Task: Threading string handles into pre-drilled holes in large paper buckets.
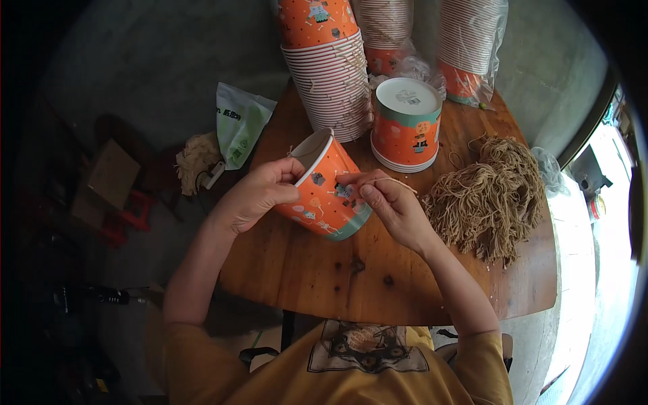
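A printed orange paper bucket [331, 181] with a green base band is tilted over the wooden table [297, 270], its mouth turned to the upper left. My left hand [260, 192] is closed on its white rim, some fingers hidden inside. At the bucket's right wall my right hand [398, 212] pinches a thin tan cord [399, 182], which loops over the fingers. A bit of cord also shows at the rim near my left hand. To the right of my right hand lies a thick bundle of tan cords [489, 199].
An upside-down orange bucket [405, 131] stands behind the held one. Tall stacks of nested buckets [327, 88] rise at the back, one bagged stack [466, 47] in clear plastic. Left of the table are a white-green bag [241, 125] and a pale cord bundle [198, 162].
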A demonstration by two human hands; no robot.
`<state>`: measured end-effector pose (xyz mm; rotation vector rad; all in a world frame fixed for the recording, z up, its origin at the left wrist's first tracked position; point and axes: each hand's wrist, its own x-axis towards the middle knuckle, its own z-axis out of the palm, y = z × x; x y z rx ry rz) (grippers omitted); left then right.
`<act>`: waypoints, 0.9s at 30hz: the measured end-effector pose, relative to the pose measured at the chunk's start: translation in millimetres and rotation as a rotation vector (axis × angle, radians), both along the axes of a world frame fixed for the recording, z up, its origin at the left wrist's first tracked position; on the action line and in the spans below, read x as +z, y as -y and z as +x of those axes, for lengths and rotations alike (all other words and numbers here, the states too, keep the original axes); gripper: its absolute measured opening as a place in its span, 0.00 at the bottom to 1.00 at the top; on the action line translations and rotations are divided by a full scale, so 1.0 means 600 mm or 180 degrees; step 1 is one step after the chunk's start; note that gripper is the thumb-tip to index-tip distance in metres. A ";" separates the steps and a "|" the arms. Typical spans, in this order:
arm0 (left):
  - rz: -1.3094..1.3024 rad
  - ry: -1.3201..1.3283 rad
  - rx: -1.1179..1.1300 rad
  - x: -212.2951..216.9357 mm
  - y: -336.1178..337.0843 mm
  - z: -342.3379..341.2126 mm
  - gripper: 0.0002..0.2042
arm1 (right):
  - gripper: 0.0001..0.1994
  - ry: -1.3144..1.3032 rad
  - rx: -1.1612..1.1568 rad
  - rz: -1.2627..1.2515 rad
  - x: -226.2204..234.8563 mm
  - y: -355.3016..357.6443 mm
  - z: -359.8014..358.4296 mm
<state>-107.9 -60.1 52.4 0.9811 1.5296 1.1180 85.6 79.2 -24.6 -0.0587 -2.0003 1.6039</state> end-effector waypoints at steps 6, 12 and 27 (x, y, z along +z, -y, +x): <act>0.0009 0.0040 -0.0022 -0.005 -0.010 0.001 0.14 | 0.09 -0.0052 -0.0286 0.0257 0.010 0.007 0.002; -0.0037 -0.0012 -0.0150 -0.004 -0.028 0.006 0.12 | 0.03 -0.0464 -0.0974 0.2141 0.017 0.030 -0.003; -0.0067 -0.0114 -0.0272 -0.004 -0.044 0.022 0.13 | 0.02 -0.0287 -0.0833 0.1996 0.026 0.023 0.011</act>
